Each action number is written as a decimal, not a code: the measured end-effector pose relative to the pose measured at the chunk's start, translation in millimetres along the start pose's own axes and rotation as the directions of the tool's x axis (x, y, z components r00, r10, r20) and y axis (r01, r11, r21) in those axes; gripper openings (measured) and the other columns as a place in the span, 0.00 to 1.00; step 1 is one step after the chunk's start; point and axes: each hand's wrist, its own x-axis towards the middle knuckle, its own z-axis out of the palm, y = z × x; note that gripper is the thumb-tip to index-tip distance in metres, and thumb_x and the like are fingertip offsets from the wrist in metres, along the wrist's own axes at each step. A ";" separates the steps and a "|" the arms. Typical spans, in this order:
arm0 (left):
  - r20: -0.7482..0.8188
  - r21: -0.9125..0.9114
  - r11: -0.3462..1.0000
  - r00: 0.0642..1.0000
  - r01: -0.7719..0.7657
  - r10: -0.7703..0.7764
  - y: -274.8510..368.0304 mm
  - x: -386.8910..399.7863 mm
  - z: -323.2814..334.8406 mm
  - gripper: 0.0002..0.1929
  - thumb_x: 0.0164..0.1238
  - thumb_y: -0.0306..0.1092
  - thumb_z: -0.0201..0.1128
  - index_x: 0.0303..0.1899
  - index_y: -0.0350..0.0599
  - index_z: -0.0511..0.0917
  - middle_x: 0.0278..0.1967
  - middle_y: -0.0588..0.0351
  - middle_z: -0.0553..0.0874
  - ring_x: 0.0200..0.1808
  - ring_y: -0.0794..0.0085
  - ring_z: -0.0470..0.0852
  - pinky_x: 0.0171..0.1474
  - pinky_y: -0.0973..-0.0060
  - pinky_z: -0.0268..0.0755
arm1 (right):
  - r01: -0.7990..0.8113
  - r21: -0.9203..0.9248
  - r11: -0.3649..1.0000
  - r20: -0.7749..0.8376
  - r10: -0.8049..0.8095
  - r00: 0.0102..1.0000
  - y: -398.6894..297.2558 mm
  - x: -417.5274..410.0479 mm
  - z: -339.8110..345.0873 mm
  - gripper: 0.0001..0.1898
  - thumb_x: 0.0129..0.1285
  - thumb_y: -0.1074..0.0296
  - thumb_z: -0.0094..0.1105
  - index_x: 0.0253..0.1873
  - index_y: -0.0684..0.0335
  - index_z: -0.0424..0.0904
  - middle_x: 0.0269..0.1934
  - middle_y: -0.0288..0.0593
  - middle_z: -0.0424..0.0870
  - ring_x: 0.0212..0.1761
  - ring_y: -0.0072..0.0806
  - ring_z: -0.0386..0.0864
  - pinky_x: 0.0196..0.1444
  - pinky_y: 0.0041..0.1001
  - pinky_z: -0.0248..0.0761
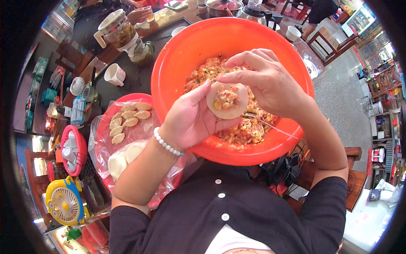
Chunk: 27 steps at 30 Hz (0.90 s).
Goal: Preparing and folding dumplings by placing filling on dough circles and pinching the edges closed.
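Note:
On my left hand rests a round dumpling wrapper with a mound of meat-and-vegetable filling at its middle. My right hand hovers over the wrapper's upper right side, fingers apart; whether a fingertip touches the edge is unclear. Both hands are above a large orange-red plastic basin holding more filling. A spoon leans in it. To the left, a red tray lined with clear plastic carries several folded dumplings. Stacked wrappers lie there too, partly behind my left forearm.
A white mug, a glass pitcher and a smaller glass jug stand beyond the tray. Left are a red basket of cups and a yellow fan. Another person's hand holds a glass across the table.

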 end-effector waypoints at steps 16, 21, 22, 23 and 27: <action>0.002 -0.073 0.997 0.999 -0.039 0.039 -2.5 1.3 -1.8 0.25 0.81 0.47 0.33 0.66 0.37 0.62 0.62 0.46 0.74 0.63 0.57 0.74 0.67 0.54 0.66 | -0.056 -0.251 0.966 -0.018 0.053 0.998 -9.4 -34.4 -9.6 0.21 0.48 0.78 0.57 0.47 0.48 0.85 0.52 0.41 0.79 0.53 0.37 0.76 0.60 0.39 0.61; 0.039 -0.109 0.993 0.998 -0.040 0.045 -1.8 1.3 -6.2 0.26 0.81 0.46 0.34 0.68 0.37 0.60 0.64 0.44 0.72 0.65 0.54 0.72 0.69 0.52 0.62 | -0.102 -0.347 0.932 -0.028 0.099 0.995 -24.6 -44.7 -8.9 0.21 0.48 0.78 0.56 0.47 0.48 0.85 0.53 0.40 0.78 0.53 0.36 0.77 0.62 0.40 0.59; 0.032 -0.108 0.993 0.999 -0.039 0.043 -2.1 1.1 -6.4 0.26 0.81 0.46 0.35 0.68 0.36 0.60 0.64 0.44 0.71 0.65 0.54 0.72 0.69 0.52 0.62 | -0.102 -0.338 0.936 -0.029 0.098 0.995 -26.3 -46.4 -8.5 0.21 0.48 0.78 0.56 0.46 0.48 0.85 0.53 0.40 0.79 0.53 0.36 0.77 0.62 0.40 0.59; 0.024 -0.107 0.994 0.999 -0.038 0.041 -2.2 0.8 -6.5 0.26 0.81 0.46 0.35 0.68 0.36 0.60 0.65 0.44 0.71 0.65 0.54 0.72 0.70 0.52 0.62 | -0.103 -0.328 0.939 -0.032 0.098 0.995 -27.8 -47.9 -8.3 0.21 0.48 0.78 0.56 0.46 0.48 0.85 0.53 0.40 0.79 0.53 0.35 0.77 0.62 0.40 0.59; -0.053 -0.087 0.993 0.996 -0.081 0.077 -2.4 2.3 -4.7 0.25 0.80 0.45 0.37 0.67 0.35 0.60 0.65 0.42 0.70 0.66 0.54 0.71 0.70 0.52 0.61 | -0.120 -0.307 0.944 -0.063 0.105 0.992 -27.4 -55.2 -23.4 0.19 0.49 0.79 0.56 0.45 0.49 0.85 0.52 0.39 0.79 0.53 0.34 0.77 0.63 0.38 0.58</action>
